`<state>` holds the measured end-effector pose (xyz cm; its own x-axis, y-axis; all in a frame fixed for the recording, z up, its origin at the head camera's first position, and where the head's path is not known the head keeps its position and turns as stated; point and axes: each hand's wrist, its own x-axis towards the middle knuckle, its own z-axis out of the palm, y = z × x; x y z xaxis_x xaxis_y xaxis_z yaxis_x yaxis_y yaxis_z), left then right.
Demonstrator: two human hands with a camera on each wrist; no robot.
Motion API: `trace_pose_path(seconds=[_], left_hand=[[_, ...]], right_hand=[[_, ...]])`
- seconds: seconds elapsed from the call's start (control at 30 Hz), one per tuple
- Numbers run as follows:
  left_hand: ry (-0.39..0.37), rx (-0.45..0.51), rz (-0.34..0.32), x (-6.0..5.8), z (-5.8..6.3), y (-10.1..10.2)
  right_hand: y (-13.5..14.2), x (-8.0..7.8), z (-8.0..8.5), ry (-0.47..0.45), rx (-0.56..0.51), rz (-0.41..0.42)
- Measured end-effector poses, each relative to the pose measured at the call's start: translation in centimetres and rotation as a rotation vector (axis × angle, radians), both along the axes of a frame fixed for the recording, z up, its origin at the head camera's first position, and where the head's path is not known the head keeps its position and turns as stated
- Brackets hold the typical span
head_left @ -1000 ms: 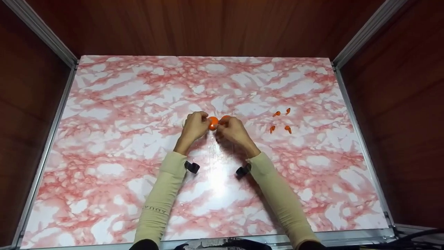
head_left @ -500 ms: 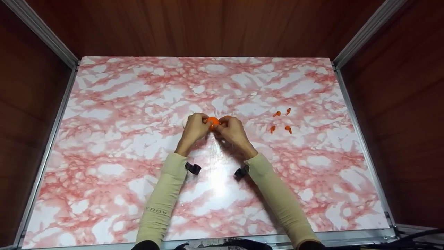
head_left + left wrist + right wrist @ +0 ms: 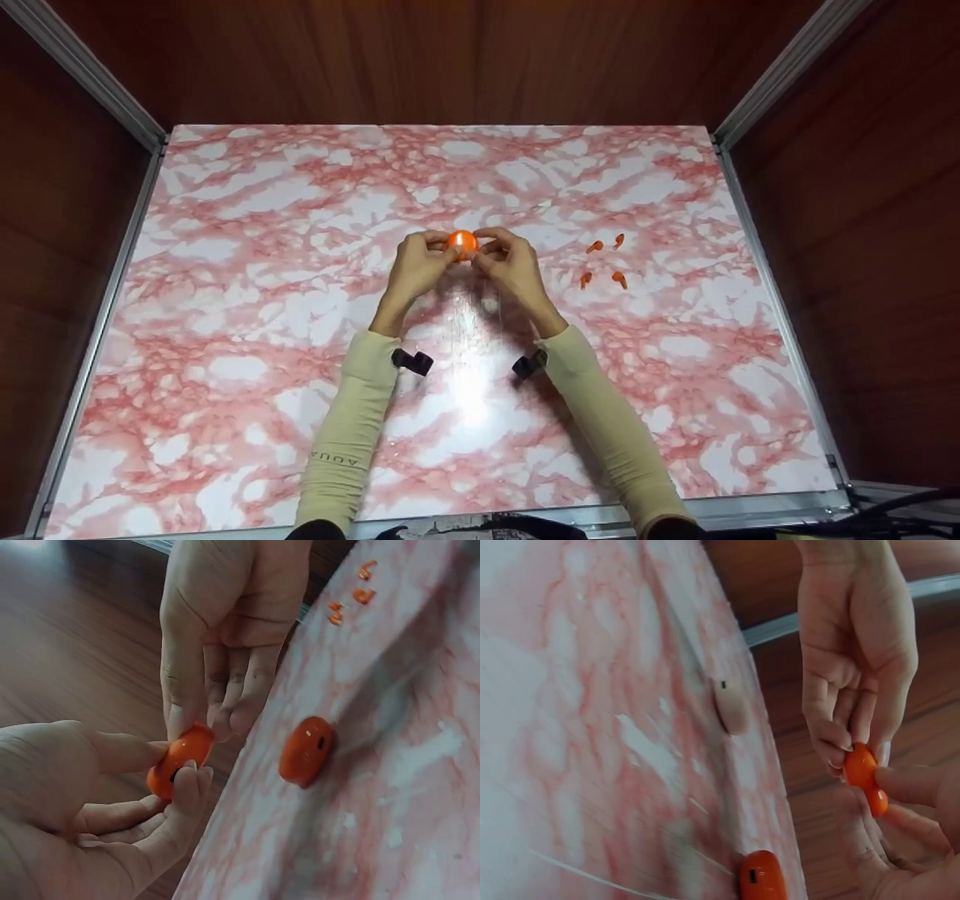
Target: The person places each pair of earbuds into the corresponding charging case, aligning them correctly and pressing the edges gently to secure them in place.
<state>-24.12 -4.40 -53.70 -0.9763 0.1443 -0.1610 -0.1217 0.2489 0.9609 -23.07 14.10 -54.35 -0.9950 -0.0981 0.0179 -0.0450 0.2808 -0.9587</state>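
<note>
A glossy orange earbud case (image 3: 463,241), rounded and with a small dark slot showing in the left wrist view, is held up between both hands above the table. My left hand (image 3: 417,266) grips its left side with thumb and fingers. The right hand (image 3: 514,262) pinches the opposite side, thumb near the front and bent fingers behind. A second orange earbud case (image 3: 306,751) stands on the table beneath, hidden behind the right hand in the head view. One pale, whitish case of like shape (image 3: 733,706) rests on the table in the right wrist view.
Several orange earbuds (image 3: 594,247) lie apart from one another on the pink-and-white marbled table (image 3: 247,315), right of the hands. Dark wood panels (image 3: 442,60) wall the table at the back and sides, with metal rails along its edges.
Both hands have risen from the table and shifted slightly toward the back, with the orange earbud case between them. The pale case beside the left hand is now hidden in the head view.
</note>
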Motion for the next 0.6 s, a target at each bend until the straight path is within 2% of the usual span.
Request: trace_pose_path(seconds=[0.13,0.23,0.6], left_hand=[[-0.004,0.161,-0.017,0.1,0.9,0.2],[0.013,0.22,-0.036,0.4,1.6,0.2],[0.099,0.191,-0.09,0.9,2.6,0.6]], right_hand=[[0.7,-0.1,1.4,0.05,-0.015,0.003],[1.3,-0.2,2.4,0.064,-0.02,0.011],[2.3,-0.2,4.4,0.098,-0.012,0.061]])
